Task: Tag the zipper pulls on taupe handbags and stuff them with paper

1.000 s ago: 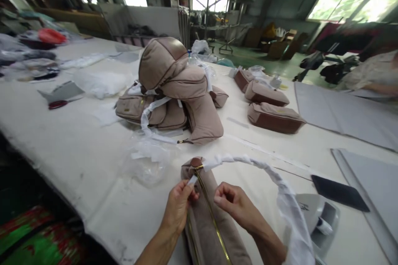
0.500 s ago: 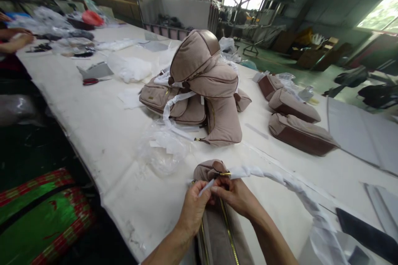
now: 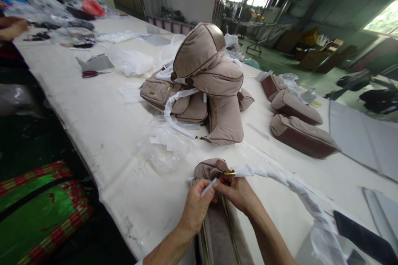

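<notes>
A taupe fabric bag (image 3: 217, 232) with gold zippers lies in front of me, running toward the lower edge of the view. At its far end, my left hand (image 3: 196, 207) pinches a narrow white strip (image 3: 208, 187) between thumb and fingers. My right hand (image 3: 238, 193) is closed at the strip's other end, beside the bag's gold clasp (image 3: 229, 172); what its fingertips grip is partly hidden. From the clasp a strap wrapped in white material (image 3: 289, 182) curves off to the right across the table.
Similar taupe bags (image 3: 225, 120) are piled ahead on the white table (image 3: 124, 165), near crumpled clear plastic (image 3: 163, 145). More bags (image 3: 301, 134) lie at right. Red-handled scissors (image 3: 90, 73) rest at left, beyond which a co-worker's hand (image 3: 15, 29) shows. A dark flat panel (image 3: 363, 232) lies lower right.
The view has shifted slightly. Both hands stay at the bag's far end, with the white strip still in the left fingers. The co-worker's hand at far left has moved a little.
</notes>
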A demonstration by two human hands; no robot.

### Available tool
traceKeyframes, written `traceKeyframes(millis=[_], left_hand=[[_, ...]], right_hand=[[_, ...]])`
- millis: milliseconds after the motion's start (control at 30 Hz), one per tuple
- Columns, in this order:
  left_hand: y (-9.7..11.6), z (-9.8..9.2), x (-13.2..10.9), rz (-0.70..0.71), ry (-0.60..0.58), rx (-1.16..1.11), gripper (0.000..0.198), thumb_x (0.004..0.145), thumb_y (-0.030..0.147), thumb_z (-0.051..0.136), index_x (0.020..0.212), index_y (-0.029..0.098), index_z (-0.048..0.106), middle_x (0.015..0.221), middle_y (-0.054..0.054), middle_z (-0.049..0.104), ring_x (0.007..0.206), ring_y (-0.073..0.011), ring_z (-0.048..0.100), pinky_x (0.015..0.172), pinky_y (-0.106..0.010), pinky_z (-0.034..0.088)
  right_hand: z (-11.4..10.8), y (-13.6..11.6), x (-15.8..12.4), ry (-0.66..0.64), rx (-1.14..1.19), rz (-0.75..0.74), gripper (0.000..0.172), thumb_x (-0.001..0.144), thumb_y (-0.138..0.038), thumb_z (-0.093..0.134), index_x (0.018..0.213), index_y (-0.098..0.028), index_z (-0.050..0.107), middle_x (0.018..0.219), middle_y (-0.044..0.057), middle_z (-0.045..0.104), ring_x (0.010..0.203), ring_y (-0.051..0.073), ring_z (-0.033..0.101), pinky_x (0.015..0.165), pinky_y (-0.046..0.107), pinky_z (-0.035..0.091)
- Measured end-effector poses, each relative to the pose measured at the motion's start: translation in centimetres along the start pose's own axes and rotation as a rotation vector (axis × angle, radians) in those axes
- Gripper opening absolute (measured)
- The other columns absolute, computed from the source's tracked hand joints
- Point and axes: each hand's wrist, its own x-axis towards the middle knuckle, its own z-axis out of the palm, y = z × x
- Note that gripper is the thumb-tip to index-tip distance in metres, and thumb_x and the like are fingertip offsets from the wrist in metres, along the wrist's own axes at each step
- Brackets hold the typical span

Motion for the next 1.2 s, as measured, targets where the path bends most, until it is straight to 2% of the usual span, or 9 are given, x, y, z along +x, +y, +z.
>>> traceKeyframes(millis=[200,467,533,600,667,767,900,1000,1200], left_hand=[[0.1,-0.4,-0.2,0.003,-0.004,0.024,0.022,0.076,0.036,0.059,0.076,0.014,0.056,0.064,0.002,0.054,0.059,-0.0106,0.049,0.061,-0.022,0.039],[0.8,-0.8,-1.2,-0.116,-0.023,-0.151,0.021,0.071,0.03,0.065,0.078,0.012,0.058,0.062,0.001,0.057,0.057,-0.0101,0.052,0.062,-0.024,0.042],[0.9,-0.7,-1.4,-0.193,-0.021,-0.269,0.021,0.069,0.029,0.067,0.077,0.012,0.057,0.061,0.001,0.056,0.056,-0.0097,0.052,0.061,-0.025,0.043],[1.0,-0.7,-1.4,-0.253,-0.023,-0.365,0.021,0.068,0.026,0.068,0.079,0.013,0.056,0.06,0.002,0.056,0.055,-0.0092,0.051,0.061,-0.026,0.045],[1.3,-0.7,-1.4,-0.291,-0.023,-0.428,0.023,0.068,0.022,0.068,0.085,0.015,0.055,0.058,0.003,0.055,0.055,-0.0091,0.051,0.062,-0.027,0.047],[1.7,-1.1,-1.4,-0.339,-0.031,-0.481,0.03,0.067,0.018,0.068,0.093,0.017,0.052,0.057,0.003,0.056,0.055,-0.0094,0.051,0.061,-0.028,0.048],[2.0,-1.7,-1.3,-0.383,-0.054,-0.536,0.029,0.066,0.014,0.069,0.09,0.016,0.053,0.056,0.003,0.056,0.054,-0.009,0.052,0.058,-0.025,0.047],[1.9,-2.1,-1.2,-0.408,-0.063,-0.597,0.024,0.066,0.012,0.069,0.085,0.016,0.055,0.055,0.003,0.056,0.052,-0.0083,0.052,0.058,-0.025,0.047],[2.0,-1.9,-1.3,-0.456,-0.052,-0.689,0.023,0.066,0.008,0.068,0.085,0.015,0.056,0.055,0.002,0.057,0.052,-0.0074,0.053,0.056,-0.022,0.045]], right_hand=[[0.1,-0.7,-0.2,0.053,-0.045,0.074,0.012,0.066,-0.024,0.056,0.059,-0.016,0.051,0.058,-0.002,0.049,0.056,0.012,0.046,0.052,0.024,0.034],[1.7,1.9,-1.3,0.201,-0.017,0.051,0.033,0.068,-0.04,0.065,0.057,-0.017,0.044,0.05,-0.006,0.038,0.048,0.009,0.036,0.044,0.021,0.028],[2.2,2.7,-1.6,0.313,-0.08,-0.08,0.031,0.072,-0.038,0.063,0.058,-0.018,0.044,0.05,-0.005,0.04,0.047,0.009,0.037,0.043,0.021,0.03],[2.4,3.3,-1.6,0.353,-0.146,-0.315,0.021,0.078,-0.031,0.057,0.064,-0.017,0.05,0.054,-0.003,0.049,0.048,0.01,0.044,0.046,0.021,0.035],[2.3,3.8,-1.4,0.288,-0.214,-0.565,0.01,0.082,-0.023,0.053,0.078,-0.017,0.059,0.063,0.001,0.059,0.056,0.012,0.053,0.053,0.022,0.042],[1.5,3.8,-0.6,0.125,-0.269,-0.798,0.024,0.082,-0.015,0.051,0.103,-0.02,0.061,0.085,0.006,0.066,0.073,0.014,0.06,0.065,0.024,0.047],[0.2,2.7,-0.1,-0.017,-0.331,-0.854,0.036,0.084,-0.014,0.049,0.118,-0.023,0.056,0.109,0.009,0.062,0.097,0.019,0.059,0.082,0.032,0.046],[-0.1,1.9,-0.2,-0.056,-0.492,-0.839,0.036,0.085,-0.018,0.049,0.121,-0.023,0.053,0.109,0.009,0.062,0.096,0.022,0.058,0.081,0.035,0.046],[1.9,3.3,0.0,0.161,-0.855,-1.006,0.029,0.089,-0.017,0.035,0.107,-0.013,0.057,0.089,0.013,0.064,0.077,0.023,0.059,0.063,0.034,0.047]])
